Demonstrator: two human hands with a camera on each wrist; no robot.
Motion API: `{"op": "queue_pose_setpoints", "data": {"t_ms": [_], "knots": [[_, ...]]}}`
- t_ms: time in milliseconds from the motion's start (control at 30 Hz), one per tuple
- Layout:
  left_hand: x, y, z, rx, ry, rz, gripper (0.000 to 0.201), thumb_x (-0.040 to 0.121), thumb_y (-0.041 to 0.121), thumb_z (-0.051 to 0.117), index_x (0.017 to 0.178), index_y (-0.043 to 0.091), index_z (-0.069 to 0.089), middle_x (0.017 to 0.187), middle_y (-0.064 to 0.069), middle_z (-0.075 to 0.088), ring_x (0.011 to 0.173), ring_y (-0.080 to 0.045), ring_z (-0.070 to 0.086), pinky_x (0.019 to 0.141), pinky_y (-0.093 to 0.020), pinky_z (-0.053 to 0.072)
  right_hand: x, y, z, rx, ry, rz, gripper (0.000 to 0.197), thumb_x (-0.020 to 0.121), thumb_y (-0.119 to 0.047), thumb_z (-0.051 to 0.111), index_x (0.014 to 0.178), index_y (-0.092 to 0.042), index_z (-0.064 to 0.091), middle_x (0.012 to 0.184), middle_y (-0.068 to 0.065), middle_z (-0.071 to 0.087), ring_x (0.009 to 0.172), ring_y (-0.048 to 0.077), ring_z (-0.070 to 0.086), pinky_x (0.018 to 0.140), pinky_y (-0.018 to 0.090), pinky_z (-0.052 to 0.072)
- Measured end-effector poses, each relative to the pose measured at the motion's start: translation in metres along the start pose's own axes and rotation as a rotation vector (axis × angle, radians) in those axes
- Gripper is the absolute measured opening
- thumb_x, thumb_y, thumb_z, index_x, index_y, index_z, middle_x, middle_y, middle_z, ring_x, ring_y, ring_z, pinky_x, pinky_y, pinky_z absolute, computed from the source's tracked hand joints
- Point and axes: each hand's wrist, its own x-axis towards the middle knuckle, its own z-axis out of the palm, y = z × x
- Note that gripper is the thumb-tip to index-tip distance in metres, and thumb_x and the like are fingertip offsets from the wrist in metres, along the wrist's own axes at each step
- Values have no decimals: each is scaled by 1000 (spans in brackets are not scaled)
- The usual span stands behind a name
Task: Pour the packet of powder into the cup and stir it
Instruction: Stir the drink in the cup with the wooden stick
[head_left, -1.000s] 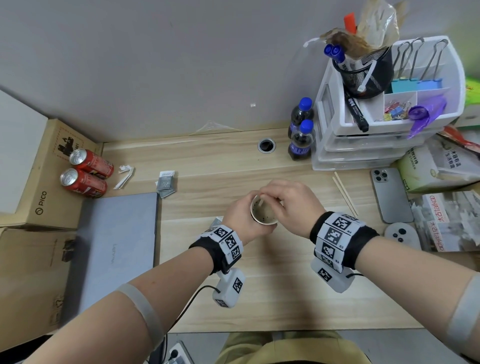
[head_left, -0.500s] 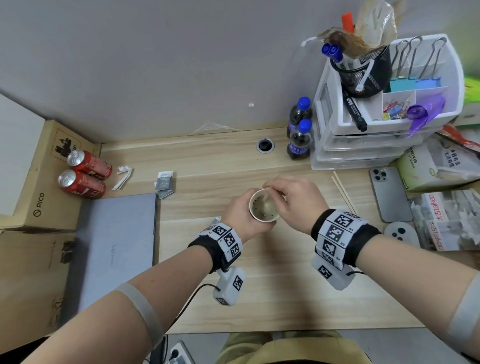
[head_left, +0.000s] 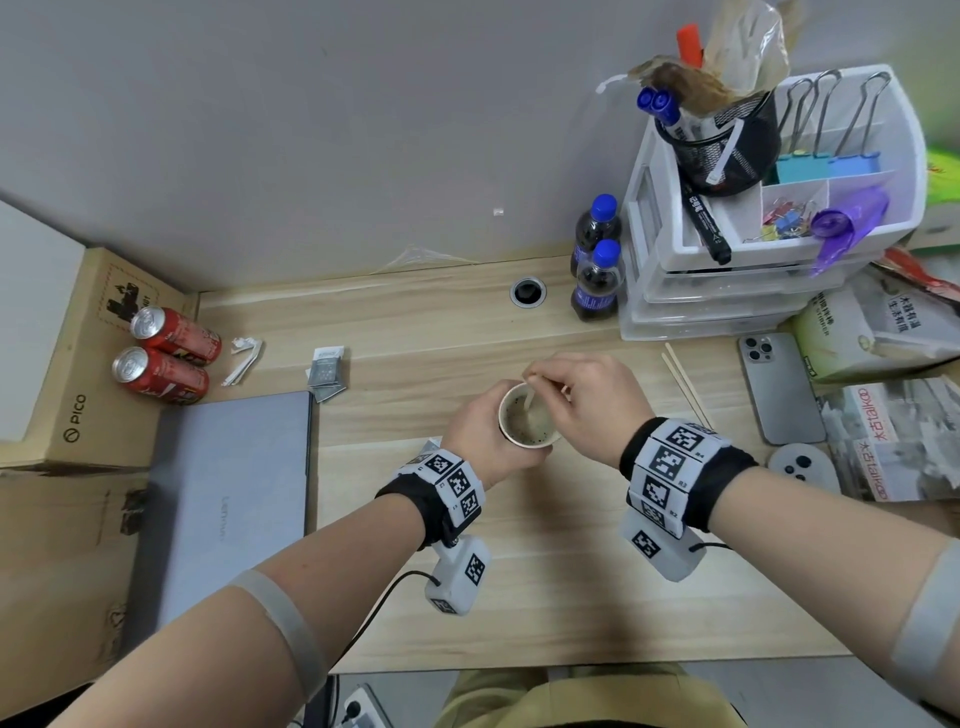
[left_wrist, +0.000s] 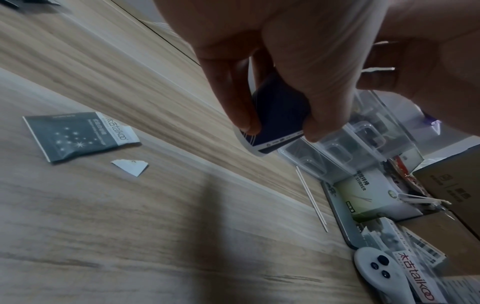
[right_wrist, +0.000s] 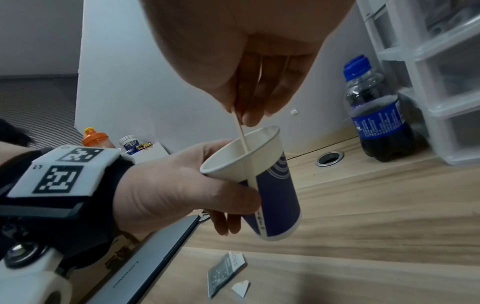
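Note:
My left hand (head_left: 480, 434) grips a white and blue paper cup (head_left: 527, 418) lifted above the wooden desk; in the right wrist view the cup (right_wrist: 262, 181) tilts a little and my left hand (right_wrist: 182, 185) wraps its side. Brown foamy liquid fills the cup. My right hand (head_left: 582, 400) pinches a thin wooden stir stick (right_wrist: 241, 133) whose lower end dips into the cup. The torn grey powder packet (left_wrist: 78, 135) lies flat on the desk under my hands, with its torn-off corner (left_wrist: 131, 167) beside it.
A closed laptop (head_left: 228, 499) lies to the left, red cans (head_left: 166, 358) on a cardboard box beyond it. Two dark bottles (head_left: 597, 270), white drawers (head_left: 727, 280), loose sticks (head_left: 685, 384), a phone (head_left: 779, 384) and a white controller (head_left: 800, 465) stand to the right.
My right hand has circled the stick inside the cup from over the rim toward its far side. The cup has stayed in my left hand.

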Motion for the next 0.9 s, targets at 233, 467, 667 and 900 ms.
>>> {"op": "queue_pose_setpoints", "data": {"t_ms": [233, 467, 667, 900], "knots": [[1, -3, -1, -24, -4, 2, 58, 54, 36, 87, 105, 43, 60, 91, 10, 74, 87, -15, 71, 79, -40, 59, -3, 3, -4, 29, -84, -25, 20, 88, -23, 56, 86, -20, 75, 77, -4, 72, 70, 20, 64, 65, 36, 52], [2, -2, 0, -16, -11, 2, 61, 53, 39, 84, 110, 37, 62, 94, 10, 75, 91, -17, 72, 80, -40, 59, 3, 2, 1, 61, -21, -50, 18, 92, -22, 58, 93, -20, 75, 87, -5, 75, 79, 19, 68, 69, 37, 54], [2, 0, -8, -47, 6, 13, 58, 56, 31, 88, 96, 60, 57, 94, 15, 74, 91, -11, 71, 82, -38, 59, 1, 4, -9, -55, -1, -37, 19, 89, -20, 54, 85, -17, 72, 78, -3, 70, 69, 21, 63, 62, 38, 52], [-1, -1, -1, -63, 10, -30, 59, 54, 35, 85, 109, 30, 65, 90, 7, 76, 87, -15, 74, 78, -40, 60, 1, -3, 2, 150, -110, -104, 17, 91, -16, 59, 93, -16, 76, 83, -2, 74, 73, 12, 63, 72, 27, 52]]}}
